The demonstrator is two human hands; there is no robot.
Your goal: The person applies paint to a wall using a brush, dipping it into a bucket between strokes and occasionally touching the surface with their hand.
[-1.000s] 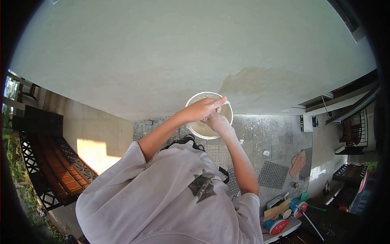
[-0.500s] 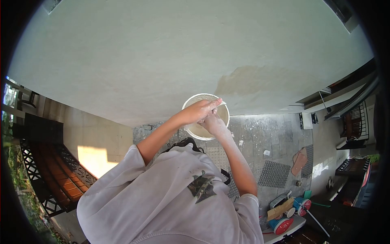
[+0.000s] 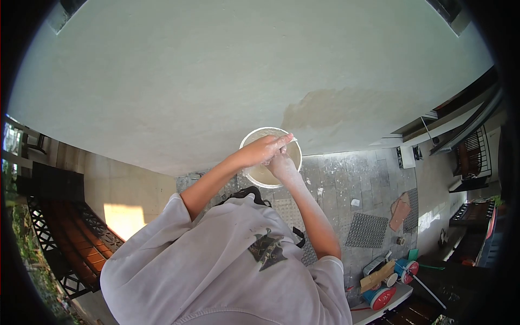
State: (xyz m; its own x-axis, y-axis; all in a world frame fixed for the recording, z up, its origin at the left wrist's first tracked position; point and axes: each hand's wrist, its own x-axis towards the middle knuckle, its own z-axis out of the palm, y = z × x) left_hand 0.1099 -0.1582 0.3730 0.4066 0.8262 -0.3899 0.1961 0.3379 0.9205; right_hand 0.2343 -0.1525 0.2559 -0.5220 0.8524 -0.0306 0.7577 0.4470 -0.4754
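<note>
A white-rimmed bucket stands on the paving against the wall, with beige, wet-looking contents inside. Over its mouth my left hand and my right hand press together, the left one on top. Both are smeared with whitish paste, and pale dust coats the right forearm. Their fingers are closed around each other; whatever they may hold between them is hidden.
A pale wall rises ahead with a darker damp-looking patch. To the right lie a grey perforated mat, a reddish slab and blue-and-red containers beside cardboard. A wooden bench stands left.
The view has shifted slightly, so the bucket and hands appear a little further left. My hands stay pressed together over the bucket with hardly any change in pose.
</note>
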